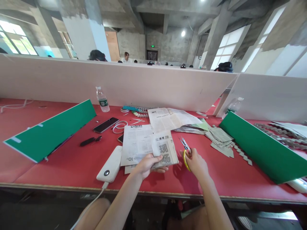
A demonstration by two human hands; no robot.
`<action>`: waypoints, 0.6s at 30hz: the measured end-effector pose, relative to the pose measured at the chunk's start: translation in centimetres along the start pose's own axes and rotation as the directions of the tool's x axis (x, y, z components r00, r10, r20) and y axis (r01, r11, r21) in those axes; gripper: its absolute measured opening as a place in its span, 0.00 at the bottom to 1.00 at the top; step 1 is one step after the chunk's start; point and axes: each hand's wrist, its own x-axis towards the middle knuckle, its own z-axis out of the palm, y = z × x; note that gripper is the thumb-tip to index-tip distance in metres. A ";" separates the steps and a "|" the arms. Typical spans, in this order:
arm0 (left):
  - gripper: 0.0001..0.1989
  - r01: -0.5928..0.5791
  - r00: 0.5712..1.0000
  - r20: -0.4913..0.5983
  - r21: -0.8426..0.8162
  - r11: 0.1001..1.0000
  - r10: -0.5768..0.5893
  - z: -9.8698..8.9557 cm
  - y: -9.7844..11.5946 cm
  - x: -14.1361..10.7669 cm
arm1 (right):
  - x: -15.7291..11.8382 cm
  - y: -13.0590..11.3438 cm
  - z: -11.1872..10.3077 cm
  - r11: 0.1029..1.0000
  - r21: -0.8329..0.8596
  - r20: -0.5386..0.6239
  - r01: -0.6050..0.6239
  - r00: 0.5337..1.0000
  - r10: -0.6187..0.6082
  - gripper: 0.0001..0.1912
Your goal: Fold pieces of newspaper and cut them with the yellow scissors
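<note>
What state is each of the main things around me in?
Held newspaper: folded, in left hand
Scissors: blades apart, in right hand
Phone: flat, screen dark
Left bottle: upright
Power bank: cable plugged in
Hanging bulb: lit

"10" on newspaper (135,143)

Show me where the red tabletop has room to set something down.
Bare red tabletop shows front left, between the long green left panel and white plastic power bank, and front right, between the yellow-handled metal scissors and long green right panel. The middle is crowded with grey printed newspaper sheets; a flat black phone lies nearby.
</note>
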 end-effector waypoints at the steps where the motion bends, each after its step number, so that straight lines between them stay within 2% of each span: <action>1: 0.15 -0.016 1.000 -0.012 -0.030 0.999 0.015 0.0 -0.1 0.1 | 0.1 0.2 -0.1 0.993 -0.114 -0.072 0.032 0.997 -0.041 0.18; 4: 0.17 -0.066 0.997 -0.034 -0.121 0.990 0.062 0.0 -0.3 0.4 | 0.4 0.7 -0.1 0.949 -0.290 -0.203 0.119 0.962 -0.183 0.18; 9: 0.16 -0.116 0.993 -0.045 -0.208 0.971 0.109 -0.2 -0.3 0.9 | 1.2 0.5 0.2 0.940 -0.272 -0.372 0.206 0.879 -0.300 0.22; 14: 0.17 -0.134 0.990 -0.071 -0.224 0.965 0.121 -0.1 0.0 1.0 | 1.6 0.5 0.9 0.954 -0.222 -0.348 0.203 0.897 -0.272 0.23; 18: 0.17 -0.143 0.989 -0.073 -0.238 0.961 0.129 0.2 0.2 1.0 | 2.5 0.8 1.7 0.974 -0.035 -0.415 0.222 0.884 -0.217 0.28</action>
